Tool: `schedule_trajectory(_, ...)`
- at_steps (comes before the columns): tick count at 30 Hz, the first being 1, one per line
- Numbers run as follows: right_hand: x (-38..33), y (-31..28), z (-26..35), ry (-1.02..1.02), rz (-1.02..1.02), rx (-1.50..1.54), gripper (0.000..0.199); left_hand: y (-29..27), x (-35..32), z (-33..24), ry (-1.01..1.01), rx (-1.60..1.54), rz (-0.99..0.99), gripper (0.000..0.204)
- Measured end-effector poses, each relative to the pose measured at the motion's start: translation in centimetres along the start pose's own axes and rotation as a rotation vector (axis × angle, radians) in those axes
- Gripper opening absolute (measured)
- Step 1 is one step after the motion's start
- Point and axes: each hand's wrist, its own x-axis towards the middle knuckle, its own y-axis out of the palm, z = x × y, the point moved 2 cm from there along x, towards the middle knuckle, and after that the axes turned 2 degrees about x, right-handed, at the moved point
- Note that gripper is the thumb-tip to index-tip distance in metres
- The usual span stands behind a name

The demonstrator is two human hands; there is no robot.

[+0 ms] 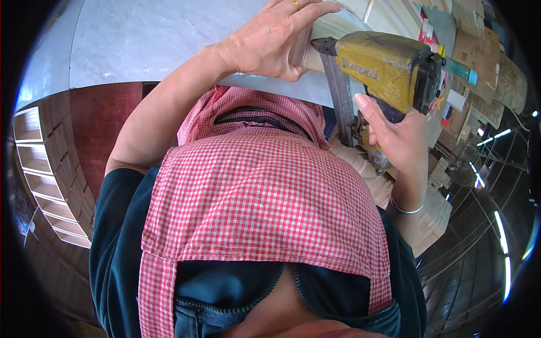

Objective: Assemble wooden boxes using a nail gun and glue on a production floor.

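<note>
My right hand [397, 132] is wrapped round the handle of a yellow and black nail gun [380, 59], its thumb along the near side. The gun lies sideways, its dark nose pointing left at a pale wooden piece [301, 48]. Whether the nose touches the wood, I cannot tell. At the table's near edge, my left hand [267, 42] grips that piece, thumb on its near end and fingers reaching over its far part. A gold ring is on one finger. The hand covers much of the wood.
A grey-white marbled tabletop [135, 39] spans the upper left. More pale wooden parts [389, 17] lie beyond the gun. Stacked wooden boxes [42, 174] stand at the left. Cardboard [476, 50] and a teal-capped bottle [465, 72] are at the right.
</note>
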Motion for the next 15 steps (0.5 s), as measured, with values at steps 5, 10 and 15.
schedule_trajectory(5, 0.2, -0.6, -0.2, -0.125, -0.051, 0.013, 0.025, -0.5, -0.3, -0.3, -0.090, -0.295, 0.018, 0.095)
schedule_trajectory(10, 0.7, -1.7, -0.2, 0.063, -0.162, 0.160, 0.026, -1.0, 0.0, -0.4, -0.409, -0.341, -0.048, 0.070)
schedule_trajectory(15, 2.2, -2.1, -0.7, 0.049, -0.124, 0.253, 0.021, -0.8, 0.8, -0.8, -0.735, -0.391, -0.115, 0.044)
